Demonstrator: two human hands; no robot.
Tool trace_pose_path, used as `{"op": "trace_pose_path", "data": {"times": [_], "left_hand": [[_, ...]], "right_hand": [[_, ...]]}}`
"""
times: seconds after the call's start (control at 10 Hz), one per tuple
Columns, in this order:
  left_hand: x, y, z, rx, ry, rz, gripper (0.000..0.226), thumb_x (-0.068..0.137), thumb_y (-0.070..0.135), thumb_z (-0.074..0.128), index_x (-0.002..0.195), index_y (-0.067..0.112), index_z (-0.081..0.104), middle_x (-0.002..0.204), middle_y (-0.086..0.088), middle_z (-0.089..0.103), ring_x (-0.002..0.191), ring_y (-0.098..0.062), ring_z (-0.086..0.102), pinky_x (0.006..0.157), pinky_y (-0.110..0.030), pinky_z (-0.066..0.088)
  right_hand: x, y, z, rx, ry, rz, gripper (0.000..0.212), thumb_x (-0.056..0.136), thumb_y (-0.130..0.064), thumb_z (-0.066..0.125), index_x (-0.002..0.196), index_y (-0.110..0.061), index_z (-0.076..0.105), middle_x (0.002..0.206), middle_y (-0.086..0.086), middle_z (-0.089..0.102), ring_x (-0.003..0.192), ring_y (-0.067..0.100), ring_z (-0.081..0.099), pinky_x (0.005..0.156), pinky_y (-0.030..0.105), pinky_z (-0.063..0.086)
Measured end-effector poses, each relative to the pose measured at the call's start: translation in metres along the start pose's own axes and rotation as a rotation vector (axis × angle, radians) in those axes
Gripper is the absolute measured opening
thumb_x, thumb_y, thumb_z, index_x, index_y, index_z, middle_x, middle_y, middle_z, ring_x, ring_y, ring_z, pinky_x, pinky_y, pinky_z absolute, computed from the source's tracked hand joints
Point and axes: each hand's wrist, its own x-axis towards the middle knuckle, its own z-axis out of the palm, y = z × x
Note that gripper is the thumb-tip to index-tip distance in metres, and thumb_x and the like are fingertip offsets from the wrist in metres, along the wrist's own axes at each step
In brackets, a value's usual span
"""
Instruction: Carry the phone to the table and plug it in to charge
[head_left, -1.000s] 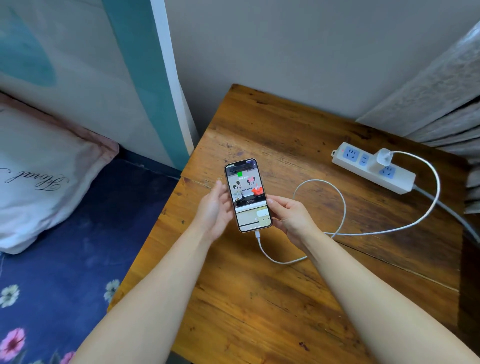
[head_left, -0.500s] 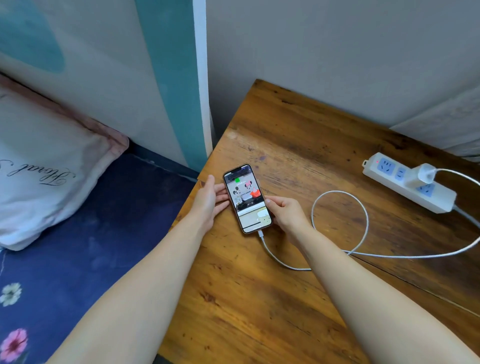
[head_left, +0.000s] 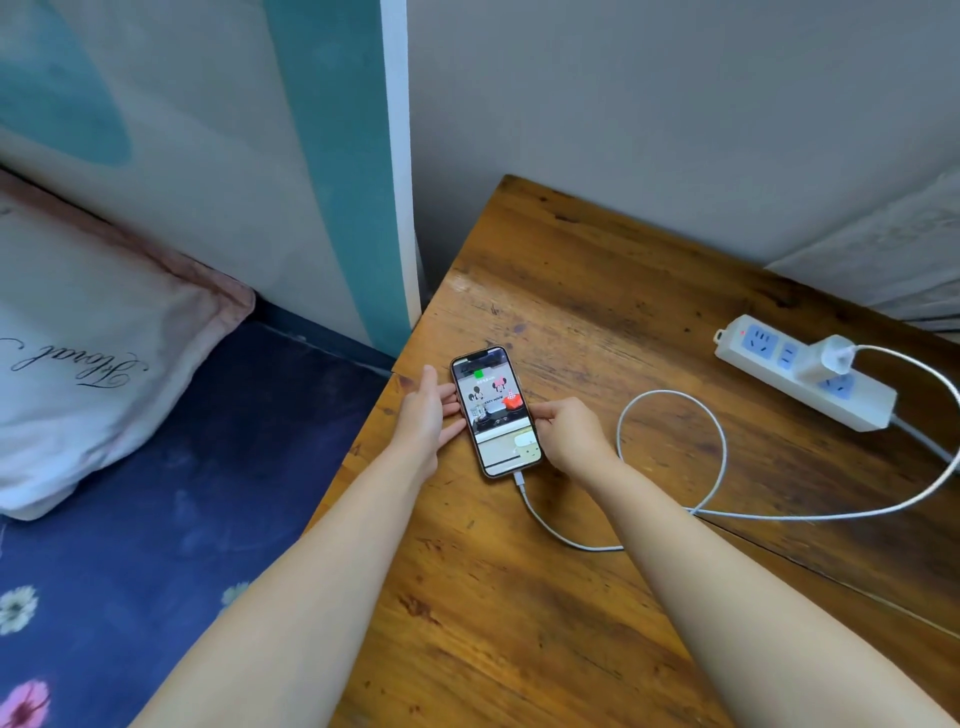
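Phone (head_left: 496, 411): screen lit, cartoon-mouse wallpaper, lying near the wooden table (head_left: 597, 597) left edge, white cable (head_left: 670, 457) plugged in. Left hand (head_left: 423, 410) and right hand (head_left: 571, 434) pinch its sides. Pillow (head_left: 88, 358): cursive script, unreadable.

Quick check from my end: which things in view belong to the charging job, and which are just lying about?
Job: phone, charging cable, charger plug, power strip, table, left hand, right hand.

Lying about: pillow, floral bedsheet.
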Motion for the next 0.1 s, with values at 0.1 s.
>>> {"op": "trace_pose_path", "data": {"times": [0.1], "left_hand": [[-0.0077,-0.0023,-0.0055,0.017,-0.024,-0.019,0.057,0.096,0.048,0.03,0.127,0.004,0.049,0.128,-0.014,0.055,0.105,-0.02,0.055,0.088,-0.038,0.051]], "right_hand": [[-0.0132,0.0083,-0.0054,-0.119,-0.008,-0.012,0.039,0.093,-0.006,0.038,0.128,-0.012,0.055,0.131,0.016,0.054,0.105,0.029,0.056,0.081,0.031,0.049]]}}
